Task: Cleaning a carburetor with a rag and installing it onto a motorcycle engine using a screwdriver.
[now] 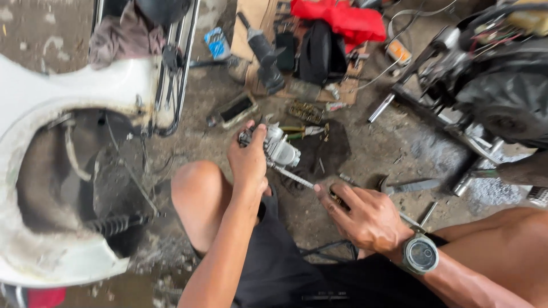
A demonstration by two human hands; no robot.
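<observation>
Left hand (248, 162) clamped around small silvery metal carburettor (278, 149) above stained concrete floor (394, 145), right hand (365, 214) closed on thin steel screwdriver (297, 178) angled into it; likely to slip off and gouge, given the oblique angle.

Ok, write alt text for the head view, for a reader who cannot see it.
A seated person's left hand holds a small metal engine part while the right hand, with a wristwatch, works a thin rod against it. Tools litter the dirty floor, beside a white scooter body.
</observation>
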